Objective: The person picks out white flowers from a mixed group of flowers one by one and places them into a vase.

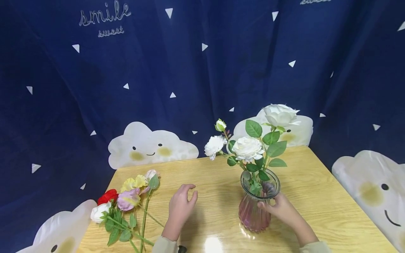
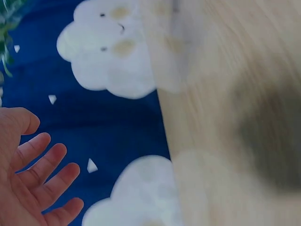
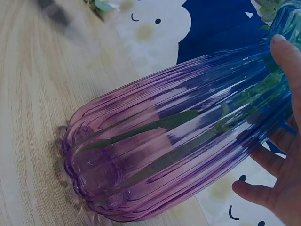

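Note:
A ribbed glass vase (image 1: 254, 214), pink below and bluish toward its neck, stands on the wooden table. White flowers (image 1: 248, 149) with green leaves rise from its mouth, and their green stems (image 3: 141, 134) show through the glass in the right wrist view. My right hand (image 1: 280, 209) grips the vase just under the rim, thumb in front and fingers around the far side. Left of the vase, my left hand (image 1: 183, 205) hovers over the table with loosely bent fingers and holds nothing; its spread fingers (image 2: 44, 172) show in the left wrist view.
Several loose flowers lie at the table's left: a red one (image 1: 108, 196), a white one (image 1: 100, 212), a purple one (image 1: 128, 199) and a yellow one (image 1: 133, 182). A dark blue curtain (image 1: 190, 70) with clouds and triangles hangs behind the table (image 1: 193, 165).

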Demonstrator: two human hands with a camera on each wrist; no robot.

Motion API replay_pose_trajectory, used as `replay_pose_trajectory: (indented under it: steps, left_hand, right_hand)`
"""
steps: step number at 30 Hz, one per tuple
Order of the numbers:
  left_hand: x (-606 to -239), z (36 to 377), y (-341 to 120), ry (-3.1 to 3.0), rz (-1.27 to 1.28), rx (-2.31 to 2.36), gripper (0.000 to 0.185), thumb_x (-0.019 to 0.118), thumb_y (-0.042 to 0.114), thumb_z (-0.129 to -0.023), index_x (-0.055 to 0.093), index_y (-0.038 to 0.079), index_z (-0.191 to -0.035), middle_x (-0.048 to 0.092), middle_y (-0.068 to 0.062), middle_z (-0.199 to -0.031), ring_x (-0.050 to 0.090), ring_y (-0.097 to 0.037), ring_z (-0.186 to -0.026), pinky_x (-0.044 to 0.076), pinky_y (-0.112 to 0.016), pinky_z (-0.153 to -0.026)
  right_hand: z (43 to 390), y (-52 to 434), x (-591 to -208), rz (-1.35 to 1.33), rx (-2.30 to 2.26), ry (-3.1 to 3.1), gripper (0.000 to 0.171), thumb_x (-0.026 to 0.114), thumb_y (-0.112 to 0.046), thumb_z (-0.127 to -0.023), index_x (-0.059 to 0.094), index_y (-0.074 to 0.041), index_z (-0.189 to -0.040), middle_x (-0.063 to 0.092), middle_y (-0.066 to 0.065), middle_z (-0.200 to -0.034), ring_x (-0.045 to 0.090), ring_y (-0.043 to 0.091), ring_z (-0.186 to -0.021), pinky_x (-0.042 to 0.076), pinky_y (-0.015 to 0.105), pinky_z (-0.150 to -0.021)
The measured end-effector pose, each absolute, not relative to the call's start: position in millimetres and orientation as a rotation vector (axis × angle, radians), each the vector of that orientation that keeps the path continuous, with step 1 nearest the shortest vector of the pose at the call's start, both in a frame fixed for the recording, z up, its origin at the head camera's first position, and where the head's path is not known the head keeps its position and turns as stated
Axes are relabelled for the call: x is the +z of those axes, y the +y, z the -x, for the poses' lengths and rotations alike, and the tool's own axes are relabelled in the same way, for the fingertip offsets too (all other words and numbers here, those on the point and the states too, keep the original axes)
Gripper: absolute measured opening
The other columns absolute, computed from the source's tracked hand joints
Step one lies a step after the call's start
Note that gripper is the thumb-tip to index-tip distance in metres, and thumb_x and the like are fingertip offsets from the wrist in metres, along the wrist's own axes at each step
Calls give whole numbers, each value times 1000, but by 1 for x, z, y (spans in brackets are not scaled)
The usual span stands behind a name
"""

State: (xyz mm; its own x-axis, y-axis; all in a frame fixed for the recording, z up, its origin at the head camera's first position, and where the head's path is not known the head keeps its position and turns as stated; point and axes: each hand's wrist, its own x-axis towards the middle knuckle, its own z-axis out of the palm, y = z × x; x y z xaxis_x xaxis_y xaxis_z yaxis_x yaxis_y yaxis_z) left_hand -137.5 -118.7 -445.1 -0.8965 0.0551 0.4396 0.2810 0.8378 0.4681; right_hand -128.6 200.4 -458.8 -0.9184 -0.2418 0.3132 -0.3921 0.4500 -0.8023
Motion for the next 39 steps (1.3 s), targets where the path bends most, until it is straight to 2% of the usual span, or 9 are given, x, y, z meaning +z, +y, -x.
replay_pose_trajectory:
  steps: [3,5,9,15,21,26,30,34,39]
  left_hand:
    - [-450,132,-135,-2620,186,-756,18,60,18,-84,64,7,-98,63,-6,-98,58,-16,-63,38,-20,-42]
    - [-454,128,-146,-2618,154,-741,18,60,16,-84,63,6,-98,63,-6,-96,62,-22,-75,41,-20,-44]
    - [-460,121,-168,-2622,40,-723,17,61,13,-83,63,4,-97,63,-8,-94,62,-25,-76,42,-22,-43]
    - [-465,109,-190,-2637,-151,-736,17,60,14,-83,63,4,-96,63,-8,-93,61,-27,-79,47,-31,-50]
    - [-466,99,-205,-2704,-293,-721,21,56,17,-86,62,2,-98,62,-12,-95,60,-26,-70,43,-29,-43]
    - [-473,91,-222,-2717,-408,-651,21,55,14,-84,62,-2,-95,62,-16,-90,60,-32,-73,47,-42,-53]
    - [-482,83,-234,-2675,-537,-604,17,56,10,-81,61,-3,-90,58,-20,-84,57,-39,-71,44,-49,-56]
    - [-490,77,-245,-2670,-707,-612,14,53,9,-79,58,-3,-83,51,-23,-80,51,-44,-72,41,-51,-60]
    - [-498,72,-257,-2778,-839,-622,25,52,12,-80,48,-12,-81,47,-30,-77,49,-48,-75,40,-52,-64]
  right_hand:
    - [129,200,-459,-558,1475,-2543,67,70,-12,-75,35,9,-128,48,29,-119,46,43,-108,34,56,-88]
    - [128,200,-460,-553,1480,-2543,67,70,-12,-75,36,9,-128,48,29,-118,47,43,-108,34,57,-88]
    - [129,200,-460,-542,1479,-2546,67,70,-13,-75,36,8,-128,53,26,-112,50,41,-104,35,57,-88]
    - [130,201,-458,-536,1471,-2550,67,70,-15,-75,36,6,-128,56,22,-107,53,39,-100,36,57,-87]
    - [130,201,-457,-548,1478,-2544,66,70,-14,-75,36,8,-128,56,24,-107,52,40,-100,35,58,-86]
    - [130,202,-457,-544,1473,-2549,67,71,-13,-74,36,7,-129,57,23,-107,52,39,-101,36,57,-86]
    - [130,202,-457,-559,1484,-2535,68,71,-12,-74,36,7,-129,55,25,-108,52,40,-101,35,58,-86]
    - [130,202,-457,-561,1474,-2542,67,71,-13,-75,36,7,-128,55,25,-108,52,41,-100,35,59,-86]
    - [132,202,-458,-549,1467,-2549,65,70,-15,-75,38,6,-127,55,25,-109,52,42,-101,35,58,-86]
